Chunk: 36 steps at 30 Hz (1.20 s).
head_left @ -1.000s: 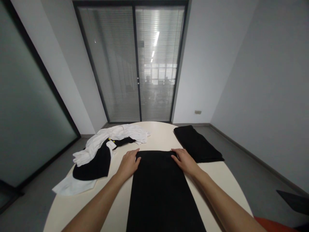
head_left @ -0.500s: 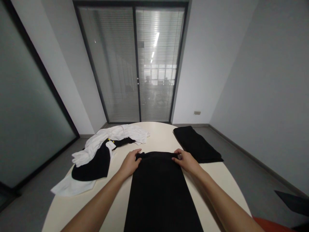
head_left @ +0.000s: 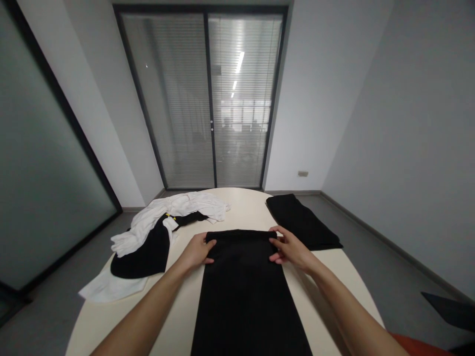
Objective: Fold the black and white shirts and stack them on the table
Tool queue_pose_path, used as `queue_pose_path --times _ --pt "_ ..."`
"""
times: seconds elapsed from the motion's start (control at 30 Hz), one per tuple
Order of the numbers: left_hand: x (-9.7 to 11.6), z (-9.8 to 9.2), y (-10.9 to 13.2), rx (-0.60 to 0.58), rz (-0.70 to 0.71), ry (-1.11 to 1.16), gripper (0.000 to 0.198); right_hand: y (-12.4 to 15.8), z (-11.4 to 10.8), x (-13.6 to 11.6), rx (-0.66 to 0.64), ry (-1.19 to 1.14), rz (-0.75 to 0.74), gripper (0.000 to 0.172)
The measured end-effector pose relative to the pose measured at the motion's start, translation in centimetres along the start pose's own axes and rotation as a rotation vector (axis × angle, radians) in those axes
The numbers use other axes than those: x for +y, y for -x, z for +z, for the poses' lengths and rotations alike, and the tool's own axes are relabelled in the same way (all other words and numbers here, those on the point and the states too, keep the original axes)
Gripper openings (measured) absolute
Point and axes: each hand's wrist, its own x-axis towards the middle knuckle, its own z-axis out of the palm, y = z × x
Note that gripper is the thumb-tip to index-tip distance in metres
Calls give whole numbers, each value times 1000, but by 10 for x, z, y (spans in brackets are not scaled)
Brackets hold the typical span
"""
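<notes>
Two bare hands are at the far end of a long, flat panel of matte black cloth [head_left: 250, 301], which lies down the middle of a round, cream-topped table [head_left: 241, 210]. I see the left hand [head_left: 196, 251] clamped on the panel's far left corner, and the right hand [head_left: 290, 248] pinching the far right corner between thumb and fingers. A narrow band runs along the far edge, nearly straight from one hand to the other. Both side edges look straight to me and spread toward the near side, where the panel leaves my view.

For moving, I have open tabletop beyond the far edge up to the table's curved far rim, and a bare strip on either side between panel and forearm. Room on the right is tighter: a folded black cloth bundle [head_left: 302, 222] lies just beyond the right hand, its far right portion close to the rim. To the left, apart from the left hand, sits a heap: a crumpled white thin-fabric garment [head_left: 148, 222] over a black round-edged cloth piece [head_left: 143, 259], with a flat white cloth piece [head_left: 111, 288] reaching the table's left rim.
</notes>
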Motion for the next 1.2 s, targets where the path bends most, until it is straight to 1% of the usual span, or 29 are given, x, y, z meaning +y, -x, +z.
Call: queue_pose_path --times 0.1,0.17,0.23,0.37,0.43,0.5,0.6,0.67,0.77,0.87,1.0,1.1,1.2 --pt "5 -4 6 -69 -92 82 31 5 0 0 -16 -41 33 50" --pt "8 -6 9 -92 -109 117 32 5 -1 1 -17 -56 41 51" --pt "11 -8 11 -82 -118 118 30 4 -3 3 -22 -56 63 46" --pt "13 -10 10 -13 -121 99 33 0 -5 4 -31 -51 83 41" --pt "11 -11 7 -3 -66 118 35 -1 -5 4 -16 -78 46 41" --pt "9 -11 5 6 51 141 36 -1 -3 1 -16 -106 -27 42" --pt "10 -10 4 43 221 145 37 1 0 -5 -27 -111 -181 46" --pt "14 -9 7 66 253 149 38 3 2 -10 -27 -93 -271 47" --pt "22 -9 14 73 222 195 40 9 2 -16 -61 -91 -323 45" --pt "28 -11 20 52 209 278 39 13 0 -18 -117 -117 -323 43" --pt "28 -14 22 5 293 366 35 15 -4 -16 -189 -137 -354 29" --pt "23 -20 19 -95 373 320 31 16 -8 -14 -275 -102 -363 21" --pt "17 -29 15 -235 430 183 32 15 -13 -12 -349 -65 -381 19"
